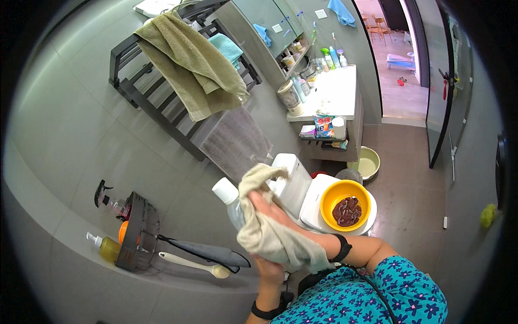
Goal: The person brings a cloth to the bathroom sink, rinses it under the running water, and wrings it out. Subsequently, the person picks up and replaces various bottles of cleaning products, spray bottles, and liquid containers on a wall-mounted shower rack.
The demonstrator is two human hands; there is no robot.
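A beige cloth hangs bunched over my right hand, whose fingers grip it. Just beneath the cloth is my left hand; its fingertips are hidden by the fabric, so what it holds cannot be seen. A clear plastic bottle with a white cap shows at the cloth's left edge, its lower part covered. To the right, a yellow basin rests on the closed white toilet lid and contains dark, wet, crumpled material.
Left, a wall basket carries bottles, with a long-handled brush and grey cloth item beside it. Above are a towel rack and olive towel. A vanity holds toiletries; a pale green basin sits on the floor.
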